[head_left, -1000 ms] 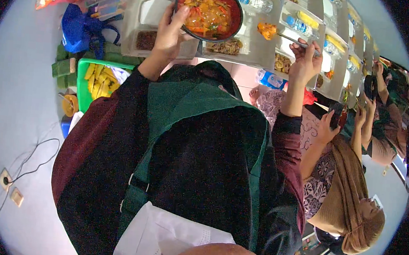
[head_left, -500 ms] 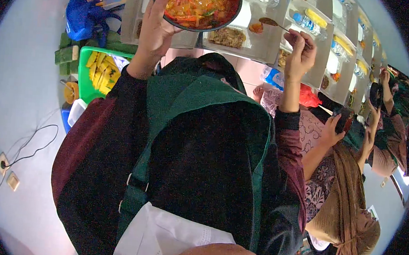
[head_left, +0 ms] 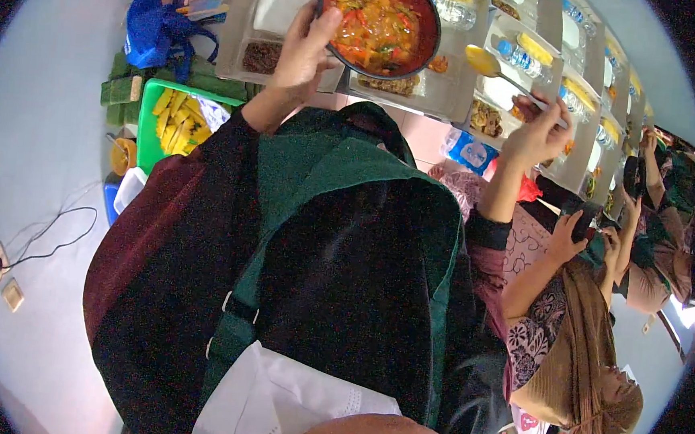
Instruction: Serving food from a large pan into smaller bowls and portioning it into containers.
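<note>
Head view: the right hand (head_left: 540, 130) is up, fingers pinching the spoon (head_left: 482, 61), its yellow-coated end hanging over the boxes (head_left: 443, 95). And the left hand (head_left: 298, 62) grips the bowl (head_left: 431, 39) of stew (head_left: 375, 29), thumb at its rim, other fingers partly hidden. A tilting bowl could slop sauce into the box beneath; a wobbling spoon might drip between boxes.

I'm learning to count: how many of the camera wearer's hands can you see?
2. The left hand holds the red bowl at top; the right hand, farther right, holds the spoon. The bowl hides part of the left.
</note>
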A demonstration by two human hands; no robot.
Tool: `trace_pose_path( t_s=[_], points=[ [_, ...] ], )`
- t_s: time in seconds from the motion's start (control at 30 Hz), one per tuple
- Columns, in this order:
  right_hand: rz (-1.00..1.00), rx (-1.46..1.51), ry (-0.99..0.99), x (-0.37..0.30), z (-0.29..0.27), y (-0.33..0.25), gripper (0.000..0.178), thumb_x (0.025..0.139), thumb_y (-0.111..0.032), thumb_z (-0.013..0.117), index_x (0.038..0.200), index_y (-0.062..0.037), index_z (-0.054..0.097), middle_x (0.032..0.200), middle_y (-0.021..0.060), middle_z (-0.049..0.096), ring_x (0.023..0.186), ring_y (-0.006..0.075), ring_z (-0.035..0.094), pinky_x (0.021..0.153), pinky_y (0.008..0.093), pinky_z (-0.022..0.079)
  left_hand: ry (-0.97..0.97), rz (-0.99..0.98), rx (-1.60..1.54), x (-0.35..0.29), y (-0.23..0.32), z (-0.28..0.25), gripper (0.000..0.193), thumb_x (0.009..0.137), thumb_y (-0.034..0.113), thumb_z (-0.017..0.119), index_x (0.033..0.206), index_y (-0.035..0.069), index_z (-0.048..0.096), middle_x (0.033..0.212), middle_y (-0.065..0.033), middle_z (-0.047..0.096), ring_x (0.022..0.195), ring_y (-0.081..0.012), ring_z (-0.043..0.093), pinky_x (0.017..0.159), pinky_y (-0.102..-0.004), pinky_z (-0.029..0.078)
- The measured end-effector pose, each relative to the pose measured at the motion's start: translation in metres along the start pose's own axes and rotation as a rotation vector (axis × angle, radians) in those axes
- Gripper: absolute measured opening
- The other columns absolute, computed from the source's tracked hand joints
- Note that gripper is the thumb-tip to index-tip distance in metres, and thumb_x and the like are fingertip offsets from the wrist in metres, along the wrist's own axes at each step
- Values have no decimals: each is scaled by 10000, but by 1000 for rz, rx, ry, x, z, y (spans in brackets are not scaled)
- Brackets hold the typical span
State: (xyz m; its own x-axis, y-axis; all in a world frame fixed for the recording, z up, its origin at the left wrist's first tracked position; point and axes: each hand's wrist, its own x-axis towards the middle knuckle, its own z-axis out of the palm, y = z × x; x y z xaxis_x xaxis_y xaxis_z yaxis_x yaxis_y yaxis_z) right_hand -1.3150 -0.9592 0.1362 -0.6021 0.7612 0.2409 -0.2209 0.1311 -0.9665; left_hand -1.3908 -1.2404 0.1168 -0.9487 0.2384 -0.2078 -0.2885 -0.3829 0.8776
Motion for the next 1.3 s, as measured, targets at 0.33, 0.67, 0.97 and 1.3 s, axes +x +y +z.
trace_pose_path(
  t_s=[0.33, 0.67, 0.97, 1.3],
  points=[
    [-467, -357, -465, -22, 46, -62, 229, 856, -42, 496, 1083, -14, 492, 806, 138, 621, 602, 188, 607, 564, 280, 507, -89, -71, 66, -12, 9, 38, 600, 811, 297, 603, 1258, 6, 328, 1086, -115, 506, 947, -167, 553, 589, -262, 537],
    [239, -104, -401, -25, 41, -47, 265, 909, -120, 415, 1123, 30, 460, 702, 111, 588, 500, 139, 542, 475, 252, 474, -37, -135, 12, -17, 0, 48, 590, 785, 279, 640, 1248, 46, 358, 1075, -116, 504, 936, -208, 558, 663, -329, 538],
    [151, 160, -266, -23, 33, -56, 279, 911, -155, 430, 1123, 26, 422, 730, 168, 593, 487, 168, 546, 470, 282, 484, -142, -85, -89, -12, -10, 44, 599, 810, 318, 594, 1252, 22, 318, 1116, -142, 467, 975, -247, 558, 647, -359, 563],
    [-23, 68, -250, -13, 32, -72, 319, 911, -148, 430, 1169, 36, 405, 744, 178, 596, 524, 167, 569, 481, 277, 504, -201, -115, -156, -16, 0, 53, 549, 843, 310, 549, 1237, 0, 325, 1124, -152, 474, 948, -241, 577, 695, -393, 549]
  ],
)
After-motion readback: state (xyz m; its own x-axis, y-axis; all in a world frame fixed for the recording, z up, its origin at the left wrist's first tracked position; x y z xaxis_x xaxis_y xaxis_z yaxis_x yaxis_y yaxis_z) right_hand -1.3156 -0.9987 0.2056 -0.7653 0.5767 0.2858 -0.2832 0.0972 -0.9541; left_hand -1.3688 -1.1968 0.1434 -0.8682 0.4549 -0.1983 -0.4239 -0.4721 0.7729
